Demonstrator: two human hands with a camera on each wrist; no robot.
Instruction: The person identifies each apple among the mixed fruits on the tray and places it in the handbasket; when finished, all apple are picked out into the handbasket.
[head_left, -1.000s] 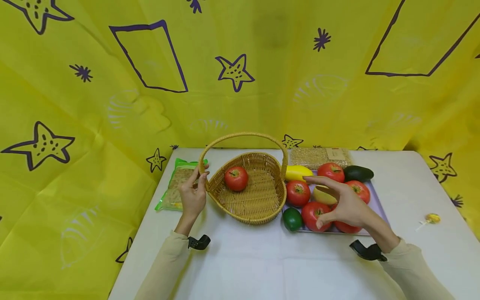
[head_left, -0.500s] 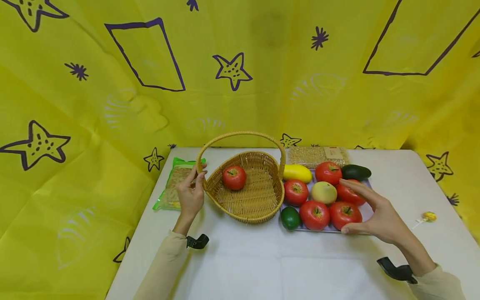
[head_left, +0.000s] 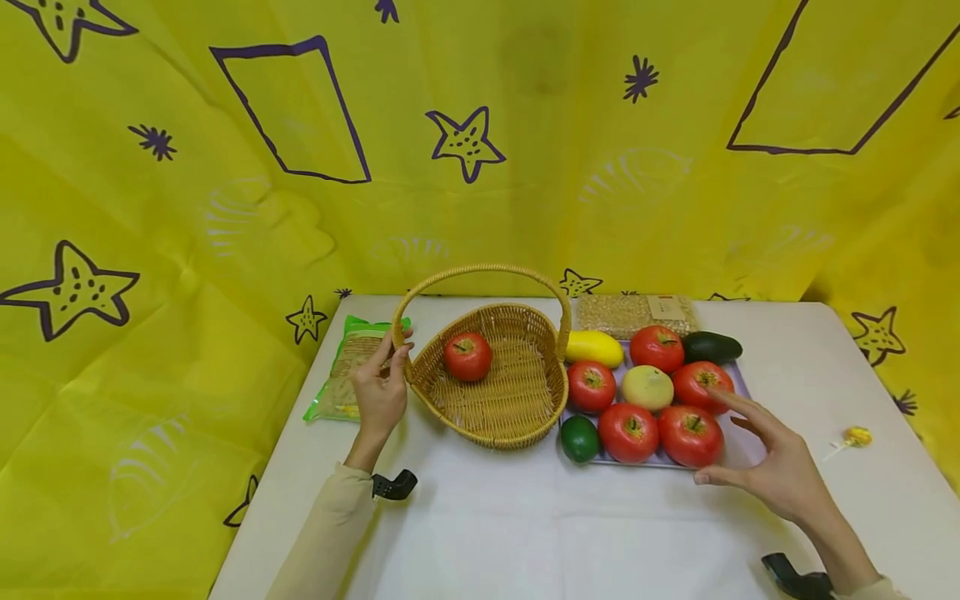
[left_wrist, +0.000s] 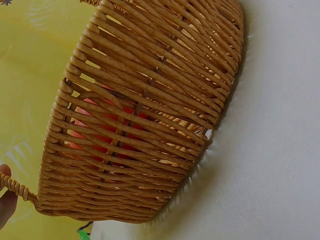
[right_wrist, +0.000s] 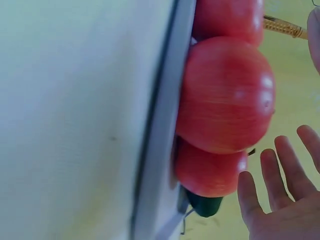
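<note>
My left hand (head_left: 381,393) pinches the left side of the wicker basket's handle (head_left: 480,268). The teardrop-shaped basket (head_left: 517,400) stands on the table with one red apple (head_left: 468,357) in its left part; the left wrist view shows that apple through the weave. To the right, a lilac tray (head_left: 738,450) bears several red apples. My right hand (head_left: 783,467) hovers at the tray's right front corner, thumb and fingers spread and nothing held. Nearest to it are the front right apple (head_left: 692,436) and the apple behind that one (head_left: 703,387). In the right wrist view, straight fingers (right_wrist: 285,172) stand beside the apples.
Also on the tray are a yellow oblong fruit (head_left: 595,348), a pale round fruit (head_left: 648,388), a green fruit (head_left: 580,438) and a dark green one (head_left: 712,347). Packages lie behind the tray (head_left: 615,314) and left of the basket (head_left: 345,375). A lollipop (head_left: 857,437) lies far right.
My right hand has moved from above the tray's fruit to the right and toward me, staying empty. The left hand keeps its hold on the handle, and the basket stays in place.
</note>
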